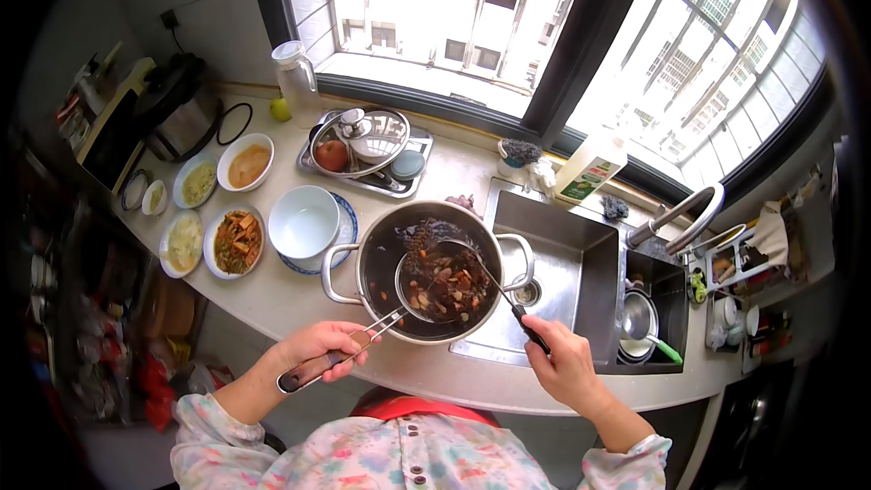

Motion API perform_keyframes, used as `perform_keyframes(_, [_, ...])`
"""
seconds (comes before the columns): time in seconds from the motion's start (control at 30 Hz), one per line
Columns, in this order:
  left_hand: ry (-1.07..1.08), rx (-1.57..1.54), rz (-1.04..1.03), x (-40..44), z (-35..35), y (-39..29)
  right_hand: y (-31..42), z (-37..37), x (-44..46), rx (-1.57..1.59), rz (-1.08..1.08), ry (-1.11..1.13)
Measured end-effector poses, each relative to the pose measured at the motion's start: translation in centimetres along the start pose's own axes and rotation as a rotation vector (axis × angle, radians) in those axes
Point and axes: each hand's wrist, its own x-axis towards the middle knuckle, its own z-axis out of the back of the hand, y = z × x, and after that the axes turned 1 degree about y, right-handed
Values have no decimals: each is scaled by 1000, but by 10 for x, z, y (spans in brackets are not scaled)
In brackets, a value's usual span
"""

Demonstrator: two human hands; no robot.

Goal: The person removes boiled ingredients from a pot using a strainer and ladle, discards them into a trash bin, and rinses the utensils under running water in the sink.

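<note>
A large steel pot (367, 259) with two side handles holds dark liquid and stands on the counter in front of me. My left hand (328, 351) is closed around the wooden handle of a round strainer (386, 325). The strainer's bowl sits inside the pot, full of brown, orange and pale pieces. My right hand (564, 363) grips the black handle of a ladle (515, 307), whose head is mostly hidden among those pieces at the strainer's far side.
White bowl (304, 218) on a blue-rimmed plate (348, 240) stands left of the pot, beyond it several food dishes, including a reddish one (238, 240). A tray (413, 183) with a glass lid (386, 132) lies behind. At right are the sink (581, 254) and faucet (676, 218).
</note>
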Motion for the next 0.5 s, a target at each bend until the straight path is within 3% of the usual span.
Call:
perform_keyframes(0.3, [-103,-74,-123,-5,-26,28,-14,-23,0,154,-258,53])
perform_keyframes(0.5, [-164,-147,-158,1,-37,41,-15,-25,3,-33,-34,-102])
